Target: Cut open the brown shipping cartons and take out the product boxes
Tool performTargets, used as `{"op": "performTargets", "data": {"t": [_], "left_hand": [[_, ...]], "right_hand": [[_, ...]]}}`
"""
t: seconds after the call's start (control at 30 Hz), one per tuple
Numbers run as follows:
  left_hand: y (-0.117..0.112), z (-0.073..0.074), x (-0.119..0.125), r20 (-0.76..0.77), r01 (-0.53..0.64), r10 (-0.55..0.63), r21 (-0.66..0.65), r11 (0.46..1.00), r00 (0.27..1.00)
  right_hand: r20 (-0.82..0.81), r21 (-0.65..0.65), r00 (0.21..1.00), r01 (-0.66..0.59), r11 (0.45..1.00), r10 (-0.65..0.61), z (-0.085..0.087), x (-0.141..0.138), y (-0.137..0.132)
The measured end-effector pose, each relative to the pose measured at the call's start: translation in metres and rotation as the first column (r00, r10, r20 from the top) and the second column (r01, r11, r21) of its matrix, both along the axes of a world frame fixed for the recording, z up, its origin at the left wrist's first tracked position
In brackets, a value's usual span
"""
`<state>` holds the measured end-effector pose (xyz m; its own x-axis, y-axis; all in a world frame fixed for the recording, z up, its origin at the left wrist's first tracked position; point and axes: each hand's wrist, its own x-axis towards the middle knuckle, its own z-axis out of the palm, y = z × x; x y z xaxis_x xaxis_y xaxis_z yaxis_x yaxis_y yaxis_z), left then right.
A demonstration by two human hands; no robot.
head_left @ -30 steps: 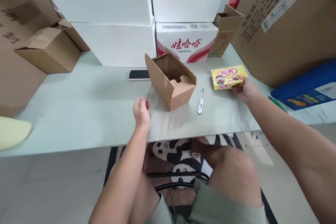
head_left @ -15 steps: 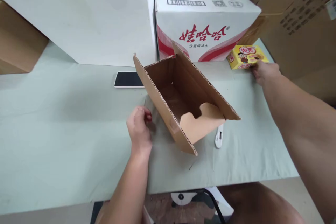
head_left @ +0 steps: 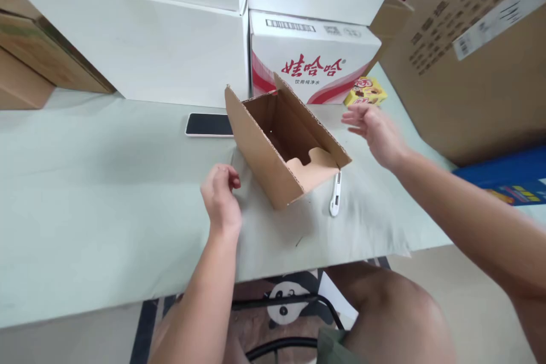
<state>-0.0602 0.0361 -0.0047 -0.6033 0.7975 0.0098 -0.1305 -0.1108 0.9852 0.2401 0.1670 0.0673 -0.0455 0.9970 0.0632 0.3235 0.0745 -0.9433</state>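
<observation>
An open brown cardboard box (head_left: 260, 151) stands in the middle of the table, its top flaps up and its inside bare. My left hand (head_left: 220, 198) hovers just left of its near corner with the fingers loosely curled and nothing in them. My right hand (head_left: 375, 132) floats to the right of the box with the fingers stretched out, holding nothing. Behind that hand a small yellow snack box (head_left: 365, 91) lies against the white-and-red carton (head_left: 313, 57). A white utility knife (head_left: 335, 195) lies on the table by the box's right front corner.
A black phone (head_left: 209, 124) lies flat behind the box on the pale green table (head_left: 85, 182). White boxes (head_left: 140, 51) stack along the back. A large brown carton (head_left: 469, 57) stands at the right with a blue package (head_left: 507, 179) before it. My knees show below the table edge.
My right hand has let go of the yellow snack box, left it by the white-and-red carton, and drawn back toward the cardboard box. My left hand has barely moved.
</observation>
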Motion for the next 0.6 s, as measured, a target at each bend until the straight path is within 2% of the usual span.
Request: {"op": "performTargets", "data": {"t": [0.1, 0.17, 0.27, 0.37, 0.43, 0.5, 0.6], "left_hand": [[-0.004, 0.002, -0.004, 0.002, 0.005, -0.005, 0.016, 1.0, 1.0], [-0.006, 0.005, -0.005, 0.012, 0.004, -0.005, 0.021, 1.0, 1.0], [-0.01, 0.009, -0.007, 0.028, 0.009, -0.009, 0.026, 1.0, 1.0], [-0.013, 0.012, -0.01, 0.039, 0.015, -0.017, 0.041, 0.999, 0.999], [-0.015, 0.014, -0.013, 0.054, 0.011, -0.014, 0.054, 0.998, 0.998], [-0.016, 0.015, -0.016, 0.071, 0.004, -0.008, 0.061, 0.998, 0.997], [-0.017, 0.018, -0.017, 0.098, -0.007, 0.0, 0.062, 0.998, 0.995]], "right_hand": [[0.128, 0.073, 0.948, -0.301, 0.951, 0.291, 0.025, -0.028, -0.054], [0.265, 0.069, 0.907, -0.357, 0.931, 0.328, 0.04, -0.047, -0.074], [0.47, -0.014, 0.855, -0.241, 0.97, 0.219, 0.052, -0.067, -0.08], [0.586, -0.202, 0.8, -0.01, 0.979, 0.129, 0.056, -0.072, -0.073], [0.588, -0.275, 0.805, 0.108, 0.955, 0.078, 0.058, -0.068, -0.072], [0.569, -0.266, 0.822, 0.174, 0.948, 0.009, 0.062, -0.058, -0.076], [0.413, -0.185, 0.88, 0.334, 0.924, -0.235, 0.075, -0.033, -0.089]]}}
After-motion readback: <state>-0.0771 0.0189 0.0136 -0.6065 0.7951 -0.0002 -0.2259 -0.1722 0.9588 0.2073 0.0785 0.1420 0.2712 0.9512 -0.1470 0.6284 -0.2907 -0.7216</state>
